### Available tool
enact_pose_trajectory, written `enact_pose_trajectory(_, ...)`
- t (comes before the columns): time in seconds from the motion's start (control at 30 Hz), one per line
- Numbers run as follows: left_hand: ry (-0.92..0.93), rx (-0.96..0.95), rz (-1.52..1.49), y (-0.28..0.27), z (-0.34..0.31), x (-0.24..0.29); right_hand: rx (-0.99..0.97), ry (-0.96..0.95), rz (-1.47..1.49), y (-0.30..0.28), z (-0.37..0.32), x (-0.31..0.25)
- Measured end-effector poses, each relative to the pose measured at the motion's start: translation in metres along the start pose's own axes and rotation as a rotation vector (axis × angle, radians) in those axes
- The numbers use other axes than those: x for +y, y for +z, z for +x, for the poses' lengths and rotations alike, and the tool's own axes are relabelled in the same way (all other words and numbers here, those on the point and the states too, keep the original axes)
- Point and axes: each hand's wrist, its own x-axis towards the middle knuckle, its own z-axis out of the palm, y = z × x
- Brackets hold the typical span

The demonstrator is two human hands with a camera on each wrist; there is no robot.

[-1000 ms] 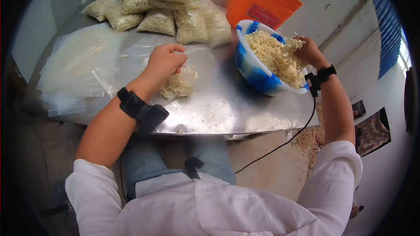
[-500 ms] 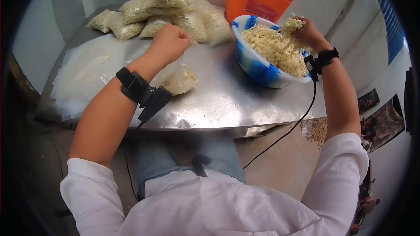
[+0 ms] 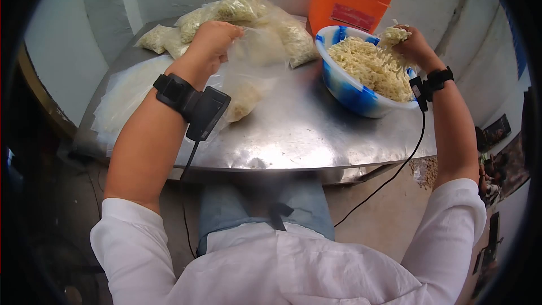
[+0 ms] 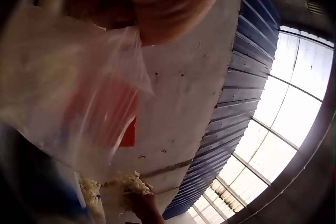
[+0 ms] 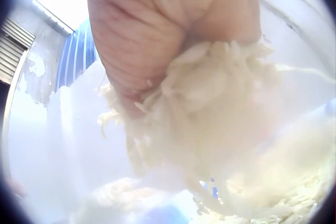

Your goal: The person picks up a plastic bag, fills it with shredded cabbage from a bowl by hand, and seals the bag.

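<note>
In the head view, my left hand pinches the top of a clear plastic bag. The bag hangs down to the table with some pale shreds in its bottom. Its thin film also shows below the hand in the left wrist view. Over the far right rim of a blue and white bowl, my right hand grips a clump of pale shredded vegetable. Loose strands stick out below the palm in the right wrist view. More of the same shreds fill the bowl.
Filled bags are piled at the back of the metal table. Flat plastic bags lie at the left. An orange container stands behind the bowl, by the wall. A black cable hangs from the right wrist.
My left hand has risen with the bag's top, drawing the bag taller. The right hand has lifted its clump of shreds slightly up from the bowl. The head view has shifted somewhat.
</note>
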Motion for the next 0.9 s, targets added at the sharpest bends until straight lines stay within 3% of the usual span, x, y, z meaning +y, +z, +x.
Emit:
enact_pose_trajectory(0.17,-0.02,-0.037,0.118,0.006,-0.001,-0.013,0.031,-0.053,0.079,0.0,-0.003,-0.021)
enact_pose_trajectory(0.5,0.023,-0.155,0.164,0.061,-0.003,-0.055,-0.096,-0.133,0.403,0.032,-0.003,-0.075)
enact_pose_trajectory(0.57,0.038,-0.141,0.124,0.067,0.007,-0.07,-0.209,-0.204,0.508,0.043,-0.003,-0.083)
enact_pose_trajectory(0.87,0.0,-0.135,0.178,0.065,0.003,-0.068,-0.492,-0.193,0.747,0.114,-0.028,-0.116)
enact_pose_trajectory(0.9,-0.067,-0.128,0.115,0.063,0.007,-0.071,-0.511,-0.188,0.807,0.121,-0.03,-0.117)
